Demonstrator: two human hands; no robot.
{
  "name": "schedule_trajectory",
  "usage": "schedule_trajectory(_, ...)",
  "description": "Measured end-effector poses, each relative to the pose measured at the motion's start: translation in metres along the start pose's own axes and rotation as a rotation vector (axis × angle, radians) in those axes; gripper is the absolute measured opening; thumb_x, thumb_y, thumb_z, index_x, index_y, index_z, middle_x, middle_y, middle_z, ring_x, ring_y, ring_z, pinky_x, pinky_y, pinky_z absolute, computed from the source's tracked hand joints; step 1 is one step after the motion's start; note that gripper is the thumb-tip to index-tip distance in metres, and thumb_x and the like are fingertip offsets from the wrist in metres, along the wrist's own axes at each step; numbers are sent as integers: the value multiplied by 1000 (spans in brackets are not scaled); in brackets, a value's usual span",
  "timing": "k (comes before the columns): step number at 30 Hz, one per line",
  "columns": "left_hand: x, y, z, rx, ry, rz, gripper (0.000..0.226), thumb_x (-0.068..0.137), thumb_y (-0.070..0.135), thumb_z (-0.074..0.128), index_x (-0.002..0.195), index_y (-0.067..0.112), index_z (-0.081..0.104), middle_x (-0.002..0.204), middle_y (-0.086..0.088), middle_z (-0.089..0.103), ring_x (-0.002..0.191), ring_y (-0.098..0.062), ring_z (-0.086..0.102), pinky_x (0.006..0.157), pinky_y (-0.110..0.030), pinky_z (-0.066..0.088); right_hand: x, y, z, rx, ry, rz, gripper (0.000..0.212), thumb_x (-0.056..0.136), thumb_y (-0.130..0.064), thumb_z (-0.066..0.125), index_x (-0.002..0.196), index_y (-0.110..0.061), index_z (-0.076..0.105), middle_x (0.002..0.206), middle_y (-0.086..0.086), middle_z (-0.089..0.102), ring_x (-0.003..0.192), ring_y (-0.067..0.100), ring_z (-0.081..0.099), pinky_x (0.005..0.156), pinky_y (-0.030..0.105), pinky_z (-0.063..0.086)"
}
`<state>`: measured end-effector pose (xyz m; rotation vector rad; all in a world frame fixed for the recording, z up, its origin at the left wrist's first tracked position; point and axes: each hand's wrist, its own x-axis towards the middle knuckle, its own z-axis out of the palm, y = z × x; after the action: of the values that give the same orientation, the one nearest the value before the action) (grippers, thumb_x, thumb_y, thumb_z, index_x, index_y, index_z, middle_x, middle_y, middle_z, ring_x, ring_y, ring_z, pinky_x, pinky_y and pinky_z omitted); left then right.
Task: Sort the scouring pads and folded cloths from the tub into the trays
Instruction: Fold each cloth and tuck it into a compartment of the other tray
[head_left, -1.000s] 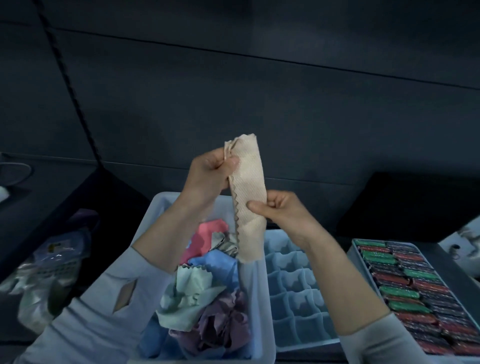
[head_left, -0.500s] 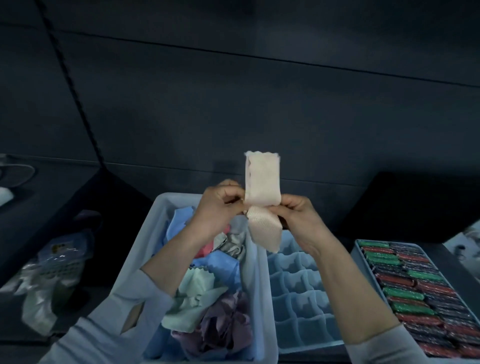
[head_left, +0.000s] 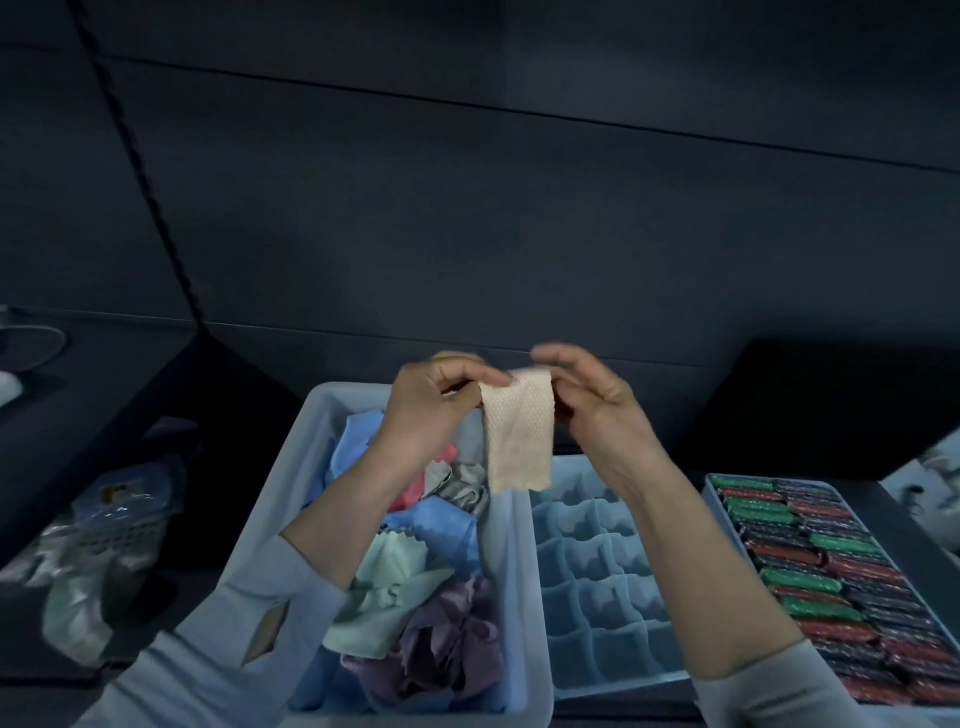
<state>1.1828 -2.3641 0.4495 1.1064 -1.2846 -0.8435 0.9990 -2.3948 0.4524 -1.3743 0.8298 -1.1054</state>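
Both hands are raised above the far end of a pale blue tub, holding a folded beige cloth between them. The left hand pinches the cloth's upper left corner with curled fingers and thumb; the right hand touches its upper right edge, with its fingers loosely bent and blurred, so whether they truly pinch the fabric cannot be told. The cloth hangs down as a narrow strip with a waffle-like texture, its lower end over the tub's right wall. Inside the tub lies a loose heap of cloths in blue, pink, grey, mint green and purple, several with zigzag edges. Just right of the tub, touching its side, stands a pale blue divided tray with rows of small compartments. Further right, a second tray is packed with rows of scouring pads in green, red and dark colours. All of this rests on a dark work surface. On the left, lower down, a clear plastic bag holds packaged goods, too blurred to name. The room behind is dim, with dark panelled walls crossed by thin seams, and a dark cord runs diagonally at the upper left. Both forearms wear pale grey sleeves.
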Motion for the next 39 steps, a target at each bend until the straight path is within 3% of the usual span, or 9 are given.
schedule_trajectory(4,0,-4,-2,-72,27,-14,42,84,-10,61,75,27,78,93,5,72,91,-12,68,87,-30,51,-7,9,0,-30,-34,167,27,98,-26,54,116,-10,66,105,20,69,96,28,63,85,39,53)
schedule_trajectory(10,-8,-6,4,-350,-105,-511,28,99,34,49,111,17,68,104,-5,74,93,-19,72,80,-31,56,-10,12,9,-93,85,103,17,91,-11,66,96,5,67,88,14,71,77,19,65,72,27,54)
schedule_trajectory(14,-22,-18,6,-248,-179,-489,25,92,13,63,115,4,66,110,-14,72,100,-28,70,84,-36,58,-9,13,12,-182,158,31,11,94,-14,63,105,-11,66,84,9,70,74,16,63,65,29,54)
schedule_trajectory(18,-18,-20,3,-393,-49,-565,22,90,7,64,110,-2,65,96,-14,72,75,-19,69,67,-26,58,-18,17,0,-210,-127,-88,48,91,15,50,126,-18,53,104,19,65,84,26,61,76,39,52)
schedule_trajectory(21,-14,-21,2,-475,-15,-605,10,88,3,64,98,1,65,82,-9,72,65,-13,68,62,-22,57,-27,23,-2,-255,-271,-71,51,79,18,66,119,-12,60,111,15,61,92,20,60,86,35,51)
schedule_trajectory(26,-14,-24,3,-458,-47,-592,14,87,0,64,100,5,65,87,-10,73,70,-14,70,68,-25,58,-28,27,4,-223,-90,-85,19,76,-3,79,93,-3,72,97,5,64,81,10,63,80,22,51)
schedule_trajectory(29,-18,-26,7,-343,-94,-479,32,87,-12,58,109,12,62,85,-3,75,74,-11,70,71,-27,58,-25,31,2,-219,4,-20,26,82,-23,74,85,2,71,82,7,64,74,14,56,73,25,49)
schedule_trajectory(33,-24,-28,12,-254,-143,-343,48,84,-18,57,122,10,59,99,-7,74,89,-15,70,75,-30,60,-22,39,5,-150,138,85,20,84,-17,75,82,2,72,77,10,67,70,10,56,69,24,51)
schedule_trajectory(39,-27,-35,15,-289,-90,-401,24,93,1,49,113,4,64,110,-18,69,98,-27,67,83,-34,58,-21,44,11,-78,292,111,21,82,-1,74,84,-11,55,70,7,60,57,8,55,56,21,50)
